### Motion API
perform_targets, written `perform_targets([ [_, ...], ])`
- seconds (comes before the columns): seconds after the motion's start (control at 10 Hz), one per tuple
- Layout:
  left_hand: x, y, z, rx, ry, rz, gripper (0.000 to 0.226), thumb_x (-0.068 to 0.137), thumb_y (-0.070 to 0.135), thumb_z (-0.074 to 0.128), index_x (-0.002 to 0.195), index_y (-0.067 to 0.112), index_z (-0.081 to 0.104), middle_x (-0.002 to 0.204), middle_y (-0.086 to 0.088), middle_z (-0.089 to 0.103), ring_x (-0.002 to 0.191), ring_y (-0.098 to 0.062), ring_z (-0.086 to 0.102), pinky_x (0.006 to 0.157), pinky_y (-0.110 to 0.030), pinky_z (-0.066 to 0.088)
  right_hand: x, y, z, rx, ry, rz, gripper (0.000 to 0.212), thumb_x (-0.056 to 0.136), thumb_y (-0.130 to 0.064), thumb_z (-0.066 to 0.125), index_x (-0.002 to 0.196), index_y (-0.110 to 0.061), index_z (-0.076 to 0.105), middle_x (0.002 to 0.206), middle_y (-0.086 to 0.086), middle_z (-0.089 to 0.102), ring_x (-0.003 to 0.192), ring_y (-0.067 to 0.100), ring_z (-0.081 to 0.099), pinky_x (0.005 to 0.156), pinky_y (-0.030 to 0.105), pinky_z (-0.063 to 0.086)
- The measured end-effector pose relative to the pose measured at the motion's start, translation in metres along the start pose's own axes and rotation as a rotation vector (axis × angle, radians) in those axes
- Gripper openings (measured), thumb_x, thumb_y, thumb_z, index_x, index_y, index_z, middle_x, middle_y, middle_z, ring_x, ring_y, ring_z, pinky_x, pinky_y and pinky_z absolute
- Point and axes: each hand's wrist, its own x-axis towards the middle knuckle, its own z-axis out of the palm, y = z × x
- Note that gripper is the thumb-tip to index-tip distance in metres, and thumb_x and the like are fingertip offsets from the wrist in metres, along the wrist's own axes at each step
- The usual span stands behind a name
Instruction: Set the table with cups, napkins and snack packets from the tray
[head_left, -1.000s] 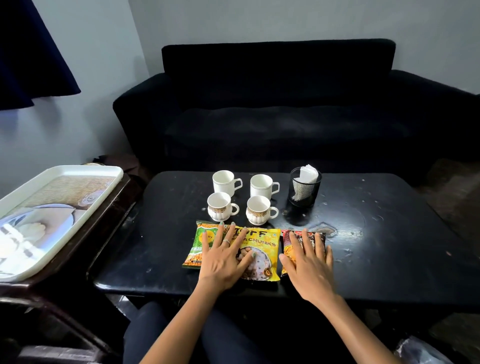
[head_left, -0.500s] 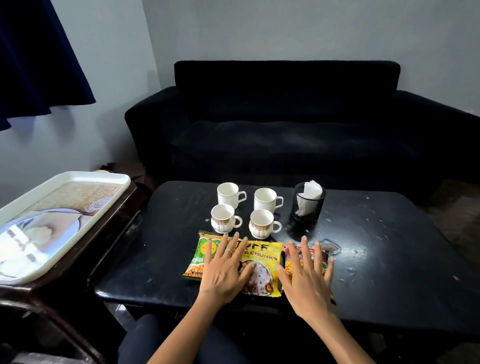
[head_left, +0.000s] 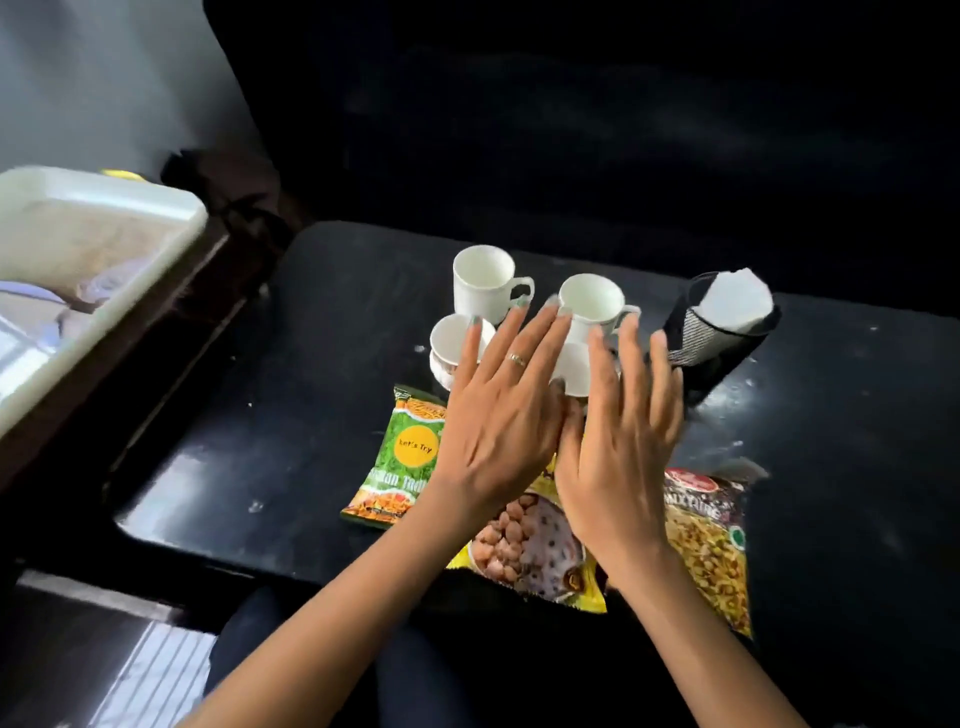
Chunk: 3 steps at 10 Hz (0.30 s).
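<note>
Black and scuffed, the tabletop (head_left: 270, 415) carries four white cups (head_left: 483, 283), a mesh holder with napkins (head_left: 735, 306) and three snack packets (head_left: 410, 462) in a row. Both hands are open with fingers spread, grasping nothing: the left hand (head_left: 498, 415) hides part of the front cups, the right hand (head_left: 618, 447) covers much of the middle packet. At far left the white tray (head_left: 171, 208) is blurred and cut off.
</note>
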Motion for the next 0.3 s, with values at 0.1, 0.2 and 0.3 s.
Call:
perform_targets([
  [0.1, 0.022, -0.005, 0.010, -0.002, -0.006, 0.008, 0.055, 0.091, 0.026, 0.038, 0.145, 0.013, 0.037, 0.151, -0.004, 0.038, 0.143, -0.022, 0.027, 0.117, -0.042, 0.003, 0.021, 0.003, 0.010, -0.003, -0.031, 0.038, 0.060, 0.089, -0.021, 0.034, 0.147, -0.015, 0.020, 0.157, 0.011, 0.015, 0.146, 0.028, 0.005, 0.118, 0.045, 0.003],
  [0.2, 0.036, -0.007, 0.005, 0.012, -0.072, -0.034, 0.057, 0.091, 0.023, 0.041, 0.146, 0.013, 0.033, 0.152, -0.004, 0.036, 0.144, -0.022, 0.025, 0.118, -0.037, -0.004, 0.039, 0.000, 0.006, -0.005, -0.088, 0.063, 0.060, 0.090, -0.022, 0.034, 0.148, -0.014, 0.019, 0.157, 0.012, 0.014, 0.146, 0.028, 0.005, 0.118, 0.046, 0.003],
  [0.3, 0.050, 0.003, -0.018, 0.053, -0.116, -0.100, 0.057, 0.091, 0.022, 0.039, 0.146, 0.012, 0.034, 0.153, -0.004, 0.035, 0.144, -0.024, 0.026, 0.118, -0.040, 0.000, 0.053, -0.010, -0.017, -0.010, -0.135, 0.088, 0.059, 0.093, -0.023, 0.039, 0.147, -0.013, 0.019, 0.157, 0.012, 0.013, 0.146, 0.028, 0.005, 0.118, 0.046, 0.005],
])
